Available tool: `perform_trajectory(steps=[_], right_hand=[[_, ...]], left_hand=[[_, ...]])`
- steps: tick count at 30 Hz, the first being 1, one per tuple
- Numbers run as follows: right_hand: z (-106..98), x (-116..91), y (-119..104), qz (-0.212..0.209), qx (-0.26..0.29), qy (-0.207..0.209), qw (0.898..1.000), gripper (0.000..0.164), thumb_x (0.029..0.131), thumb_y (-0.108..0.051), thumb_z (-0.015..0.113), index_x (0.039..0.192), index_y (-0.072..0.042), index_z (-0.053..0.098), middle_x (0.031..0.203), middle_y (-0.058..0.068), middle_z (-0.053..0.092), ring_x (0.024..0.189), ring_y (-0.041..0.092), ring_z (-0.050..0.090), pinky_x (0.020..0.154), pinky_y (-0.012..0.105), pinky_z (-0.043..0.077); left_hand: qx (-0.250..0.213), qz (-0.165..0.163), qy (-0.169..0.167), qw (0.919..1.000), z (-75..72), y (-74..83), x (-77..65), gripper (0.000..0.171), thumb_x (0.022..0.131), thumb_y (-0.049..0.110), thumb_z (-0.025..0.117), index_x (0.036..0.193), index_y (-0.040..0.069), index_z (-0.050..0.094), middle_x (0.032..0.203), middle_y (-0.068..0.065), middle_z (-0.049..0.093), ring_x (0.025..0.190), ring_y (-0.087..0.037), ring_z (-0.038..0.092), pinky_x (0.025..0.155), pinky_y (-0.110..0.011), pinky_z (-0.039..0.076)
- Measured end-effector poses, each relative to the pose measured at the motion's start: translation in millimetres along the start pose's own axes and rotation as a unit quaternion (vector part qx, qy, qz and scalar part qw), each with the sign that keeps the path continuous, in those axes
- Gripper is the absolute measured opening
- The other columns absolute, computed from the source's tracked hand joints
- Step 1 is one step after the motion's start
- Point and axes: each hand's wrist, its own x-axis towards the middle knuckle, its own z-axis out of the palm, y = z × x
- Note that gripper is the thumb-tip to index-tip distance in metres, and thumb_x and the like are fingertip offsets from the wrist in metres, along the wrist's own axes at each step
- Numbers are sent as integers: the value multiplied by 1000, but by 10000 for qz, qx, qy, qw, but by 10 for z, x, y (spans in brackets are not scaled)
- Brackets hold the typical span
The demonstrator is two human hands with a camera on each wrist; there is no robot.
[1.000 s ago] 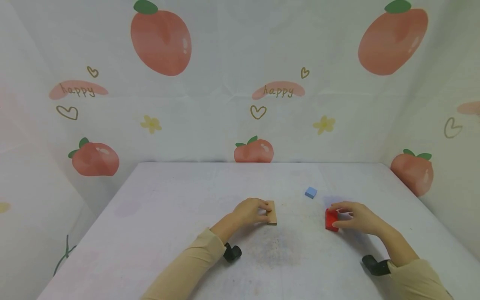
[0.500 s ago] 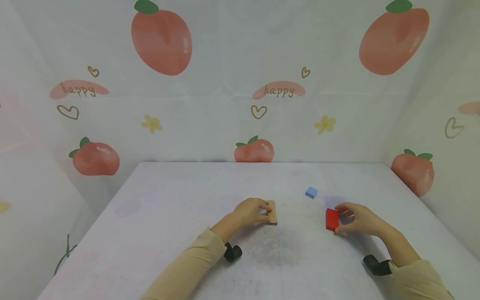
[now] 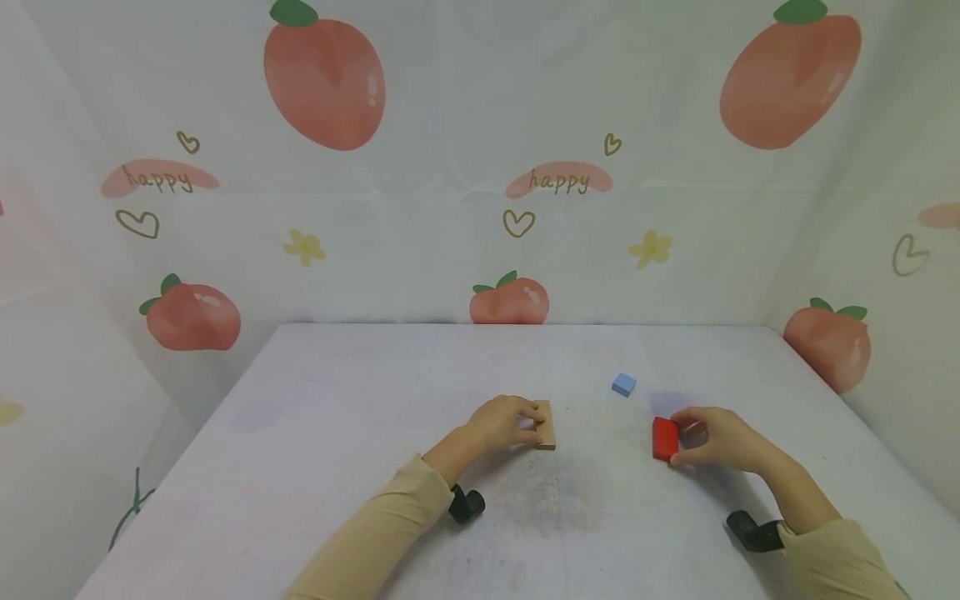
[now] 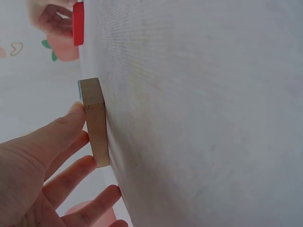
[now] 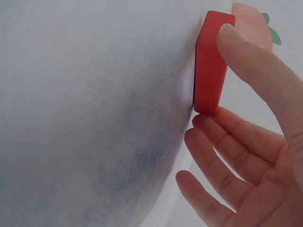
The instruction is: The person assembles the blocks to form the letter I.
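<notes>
In the head view, a flat wooden block (image 3: pixel 545 425) lies mid-table, with my left hand (image 3: pixel 501 423) reaching over it from the left. My thumb and fingers hold it; the left wrist view puts the thumb at one end of the wooden block (image 4: pixel 97 123) and fingertips near the other. Further right lies a red block (image 3: pixel 665 439), my right hand (image 3: pixel 720 439) curved around its right side. Seen from the right wrist, the thumb overlaps one end of the red block (image 5: pixel 211 71), while fingertips meet the opposite end.
A small blue block (image 3: pixel 623 384) lies farther back on the white table (image 3: pixel 390 375), between the two hands. A white curtain (image 3: pixel 420 167) printed with peaches, hearts and flowers hangs behind. Black wrist devices show under both forearms.
One second ago my right fingers reached over the top of the red block; they have drawn back to its right side. The left hand and the blocks stay in place.
</notes>
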Motion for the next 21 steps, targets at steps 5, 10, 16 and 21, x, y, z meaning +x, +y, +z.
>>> perform_trajectory(steps=[5,10,16,21], right_hand=[[-1,-8,-16,-54,-2,16,10000,57,69,-24,80,112,6,60,108,21,63,92,28,61,76,45,54],[-6,-1,-45,-173,31,45,9998,55,70,-24,80,112,6,60,108,21,64,92,28,61,77,47,53],[4,25,-87,-377,45,110,9992,54,71,-25,79,112,5,61,107,20,64,91,27,61,77,47,53],[7,44,-124,-532,15,186,9984,55,70,-26,79,111,6,61,107,19,65,90,26,62,78,48,53]], left_hand=[[3,-38,-13,10000,4,-1,3,35,81,30,71,113,16,69,129,0,61,124,-19,54,104,-34,42],[45,-34,-21,10000,0,3,-1,35,81,30,71,113,16,69,129,1,60,124,-20,53,104,-34,42],[92,-11,-15,10000,-11,14,-12,35,82,31,70,114,17,69,130,1,60,125,-19,53,104,-32,42],[93,-18,-5,10000,-10,18,-15,35,82,30,70,114,16,69,130,1,60,125,-20,53,104,-33,42]])
